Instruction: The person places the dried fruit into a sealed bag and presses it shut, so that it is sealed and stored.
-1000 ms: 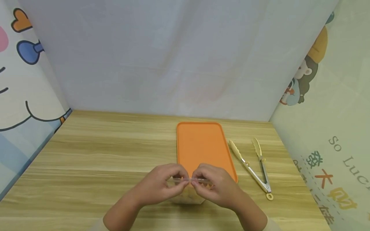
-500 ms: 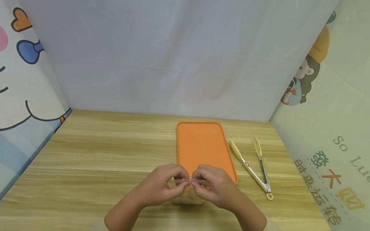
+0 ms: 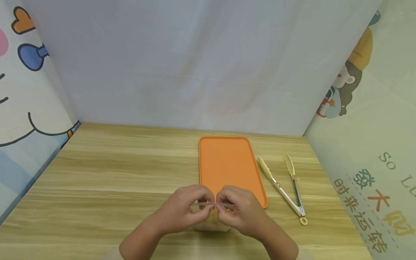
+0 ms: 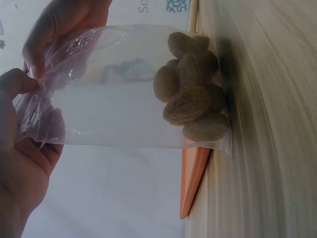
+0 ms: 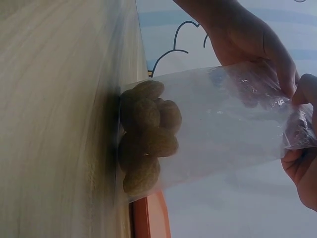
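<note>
A clear plastic bag (image 4: 119, 109) stands upright on the table, its mouth gathered at the top. Several brown, wrinkled nuts that look like walnuts (image 4: 185, 104) lie in its bottom, seen in both wrist views. My left hand (image 3: 183, 209) pinches the bag's top edge between thumb and curled fingers. Close beside it, fingertips nearly meeting, my right hand (image 3: 242, 211) pinches the same edge. From the head view the hands cover most of the bag, and only its lower part shows between them.
Just beyond the hands lies an orange tray (image 3: 227, 162). To its right, a pair of tongs (image 3: 289, 191) with cream tips rests spread on the wood-grain table (image 3: 130, 166). A pale curtain (image 3: 195, 65) hangs at the back, with printed sheets on both sides.
Both hands keep their pinch on the bag's top edge and shift very slightly to the right. The printed sheet on the right has drifted a little rightward. Tray and tongs stay put.
</note>
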Available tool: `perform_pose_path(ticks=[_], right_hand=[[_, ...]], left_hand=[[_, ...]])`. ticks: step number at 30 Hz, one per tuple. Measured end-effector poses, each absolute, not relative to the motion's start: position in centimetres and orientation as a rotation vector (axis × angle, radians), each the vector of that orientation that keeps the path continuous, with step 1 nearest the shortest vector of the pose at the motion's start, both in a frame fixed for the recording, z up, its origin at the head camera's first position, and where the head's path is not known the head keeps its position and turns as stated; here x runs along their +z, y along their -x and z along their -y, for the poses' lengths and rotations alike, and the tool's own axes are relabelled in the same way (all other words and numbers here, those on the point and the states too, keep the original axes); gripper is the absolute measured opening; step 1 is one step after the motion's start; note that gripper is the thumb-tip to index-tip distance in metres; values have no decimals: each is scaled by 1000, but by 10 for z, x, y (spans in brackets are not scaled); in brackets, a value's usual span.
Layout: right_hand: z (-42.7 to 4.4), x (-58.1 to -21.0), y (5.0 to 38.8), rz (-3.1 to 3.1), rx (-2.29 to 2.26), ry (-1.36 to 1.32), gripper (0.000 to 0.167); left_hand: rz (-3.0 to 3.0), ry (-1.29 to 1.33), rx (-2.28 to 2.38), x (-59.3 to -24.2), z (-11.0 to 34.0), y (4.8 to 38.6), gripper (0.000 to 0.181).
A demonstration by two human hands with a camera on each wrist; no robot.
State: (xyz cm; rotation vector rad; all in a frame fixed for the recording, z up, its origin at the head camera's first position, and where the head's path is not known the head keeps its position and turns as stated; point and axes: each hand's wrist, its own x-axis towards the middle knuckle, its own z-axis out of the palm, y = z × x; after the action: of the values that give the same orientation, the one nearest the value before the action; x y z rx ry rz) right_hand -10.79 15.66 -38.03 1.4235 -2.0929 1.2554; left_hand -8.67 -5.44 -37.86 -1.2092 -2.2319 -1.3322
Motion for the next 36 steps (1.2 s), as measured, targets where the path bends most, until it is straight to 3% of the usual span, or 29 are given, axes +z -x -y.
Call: perform_pose_path(ticks=[8,15,36], right_hand=[[-161,-378,111,2073,1180,-1476,5],[-173,-374,119,2047,1065,-1524,7],[-190,-373,134,2095,884,-1470,12]], left_hand=[[2254,1187,-1287,-378,58,87,11],[2268,1158,-1276,-379,66,89,4],[2399,934,-1185,-381,84,92,9]])
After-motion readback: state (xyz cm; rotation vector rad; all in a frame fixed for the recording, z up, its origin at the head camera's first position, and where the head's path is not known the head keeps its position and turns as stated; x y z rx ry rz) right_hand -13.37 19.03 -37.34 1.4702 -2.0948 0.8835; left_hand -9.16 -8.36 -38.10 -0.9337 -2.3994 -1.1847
